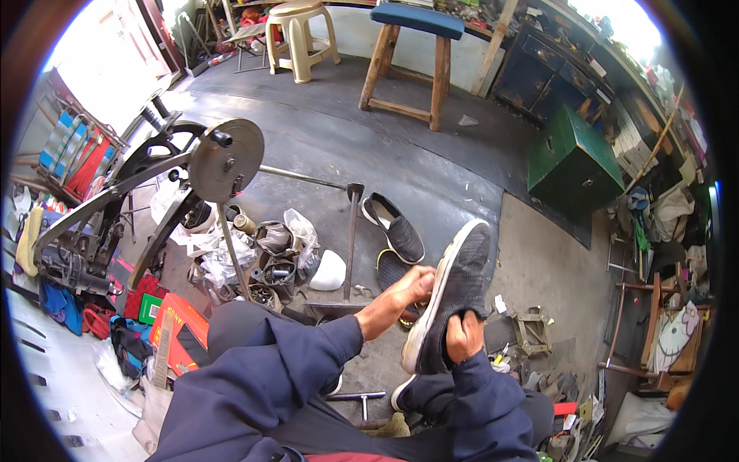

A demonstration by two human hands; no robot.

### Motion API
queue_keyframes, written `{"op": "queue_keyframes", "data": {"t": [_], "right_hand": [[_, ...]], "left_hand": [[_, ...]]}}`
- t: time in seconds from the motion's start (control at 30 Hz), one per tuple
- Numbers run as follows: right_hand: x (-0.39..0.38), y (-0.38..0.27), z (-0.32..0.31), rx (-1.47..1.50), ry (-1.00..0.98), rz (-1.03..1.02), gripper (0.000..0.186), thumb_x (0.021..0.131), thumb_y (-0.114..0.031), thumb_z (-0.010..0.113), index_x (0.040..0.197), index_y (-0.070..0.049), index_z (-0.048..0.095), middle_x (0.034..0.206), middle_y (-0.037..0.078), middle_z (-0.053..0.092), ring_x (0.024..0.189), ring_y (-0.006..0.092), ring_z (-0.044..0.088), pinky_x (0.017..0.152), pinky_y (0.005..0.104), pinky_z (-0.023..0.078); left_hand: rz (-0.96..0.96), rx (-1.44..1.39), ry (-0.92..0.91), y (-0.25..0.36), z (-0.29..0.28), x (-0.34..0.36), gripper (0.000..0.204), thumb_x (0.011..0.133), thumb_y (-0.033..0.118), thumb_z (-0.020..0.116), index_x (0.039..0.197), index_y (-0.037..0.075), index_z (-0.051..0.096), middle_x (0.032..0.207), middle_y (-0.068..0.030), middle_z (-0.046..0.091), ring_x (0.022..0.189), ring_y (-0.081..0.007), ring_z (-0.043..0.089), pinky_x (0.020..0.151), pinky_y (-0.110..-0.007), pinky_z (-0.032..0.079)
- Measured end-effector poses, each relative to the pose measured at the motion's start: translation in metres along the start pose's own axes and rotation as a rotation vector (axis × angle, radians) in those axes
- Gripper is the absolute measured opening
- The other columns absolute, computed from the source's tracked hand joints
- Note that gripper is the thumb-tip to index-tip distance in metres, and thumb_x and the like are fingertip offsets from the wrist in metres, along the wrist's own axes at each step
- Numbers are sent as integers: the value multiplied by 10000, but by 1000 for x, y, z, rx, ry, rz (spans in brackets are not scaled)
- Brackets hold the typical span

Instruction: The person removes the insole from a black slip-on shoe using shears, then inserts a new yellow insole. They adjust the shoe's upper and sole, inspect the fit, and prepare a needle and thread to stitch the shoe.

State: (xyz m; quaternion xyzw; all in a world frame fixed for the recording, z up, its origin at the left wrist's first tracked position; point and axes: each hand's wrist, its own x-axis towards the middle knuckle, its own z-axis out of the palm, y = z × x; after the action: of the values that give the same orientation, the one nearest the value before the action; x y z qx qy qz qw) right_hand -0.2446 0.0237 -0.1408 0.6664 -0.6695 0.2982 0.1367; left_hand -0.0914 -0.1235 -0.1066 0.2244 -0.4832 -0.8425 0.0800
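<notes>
To the right of the black machine (135,192), the right hand (466,336) grips a dark ribbed shoe (464,269) at its opening; the left hand (412,288) is closed by its white sole (421,336). Farther, beside the machine, open containers (283,289) hold dark, unclear things.

Black ribbed shoe (468,266), white sole (418,335); green box (573,158).

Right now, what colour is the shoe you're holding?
The held shoe is black or dark grey, with a whitish sole, best seen in the head view.
</notes>
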Motion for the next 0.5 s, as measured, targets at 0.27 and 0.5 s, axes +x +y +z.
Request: {"op": "queue_keyframes", "data": {"t": [0.27, 0.5], "right_hand": [[16, -43, 3, 599, -181, 219, 513, 865, 17, 547, 1375, 70, 562, 1374, 253, 601, 1292, 399, 569, 1104, 416, 432], [15, -31, 10, 571, -269, 173, 432, 983, -84, 595, 1396, 36, 547, 1323, 211, 628, 1211, 367, 605, 1050, 417, 481]], "left_hand": [[252, -557, 66, 15, 13, 10, 677, 1039, 585, 525, 1443, 42, 525, 1263, -83, 653, 1122, -189, 644, 1002, -332, 519], [249, -606, 139, 3, 25, 9, 653, 1047, 586, 503, 1394, 36, 564, 1220, -90, 671, 1080, -196, 662, 988, -338, 530]]}}
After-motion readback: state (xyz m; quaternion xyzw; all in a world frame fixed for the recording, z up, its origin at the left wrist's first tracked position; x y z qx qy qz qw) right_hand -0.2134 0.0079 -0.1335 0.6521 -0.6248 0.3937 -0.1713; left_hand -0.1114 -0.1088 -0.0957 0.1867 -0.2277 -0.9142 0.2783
